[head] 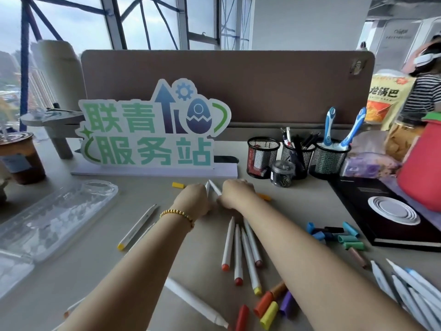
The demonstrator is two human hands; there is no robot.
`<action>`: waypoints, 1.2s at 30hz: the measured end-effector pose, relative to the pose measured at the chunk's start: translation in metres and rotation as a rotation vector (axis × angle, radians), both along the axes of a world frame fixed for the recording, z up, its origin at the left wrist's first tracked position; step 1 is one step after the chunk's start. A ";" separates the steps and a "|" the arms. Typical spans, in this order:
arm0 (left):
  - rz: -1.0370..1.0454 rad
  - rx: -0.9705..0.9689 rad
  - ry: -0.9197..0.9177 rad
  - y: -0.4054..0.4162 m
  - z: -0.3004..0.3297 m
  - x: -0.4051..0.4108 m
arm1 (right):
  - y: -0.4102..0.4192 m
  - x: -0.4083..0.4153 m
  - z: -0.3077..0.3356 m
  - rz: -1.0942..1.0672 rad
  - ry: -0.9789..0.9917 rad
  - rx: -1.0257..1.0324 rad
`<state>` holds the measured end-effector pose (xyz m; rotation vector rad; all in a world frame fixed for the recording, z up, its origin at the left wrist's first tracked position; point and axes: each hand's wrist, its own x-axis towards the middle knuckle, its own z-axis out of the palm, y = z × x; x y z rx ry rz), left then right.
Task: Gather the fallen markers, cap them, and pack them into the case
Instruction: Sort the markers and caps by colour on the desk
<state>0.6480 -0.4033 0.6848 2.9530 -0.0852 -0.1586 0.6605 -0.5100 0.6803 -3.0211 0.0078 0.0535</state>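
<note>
Markers lie all over the desk and the clear case (59,211) at far left holds none, so the packing is barely begun. Centre stage, the left hand (194,199) and right hand (236,192) each curl round a white marker (214,187), tips angled away. To the right, four markers (241,249) lie lengthwise, coloured ends nearest; loose caps (269,304) wait.

Bare forearms, a gold bead bracelet (177,215) on the left wrist
</note>
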 end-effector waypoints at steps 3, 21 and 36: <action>0.015 -0.035 0.040 0.002 0.002 -0.013 | -0.009 -0.015 0.014 -0.021 -0.014 0.003; -0.156 -0.093 -0.108 0.036 -0.001 -0.130 | -0.030 -0.150 0.029 -0.144 0.227 0.004; -0.039 0.075 -0.080 0.134 -0.001 -0.161 | 0.056 -0.186 0.014 0.315 0.220 0.002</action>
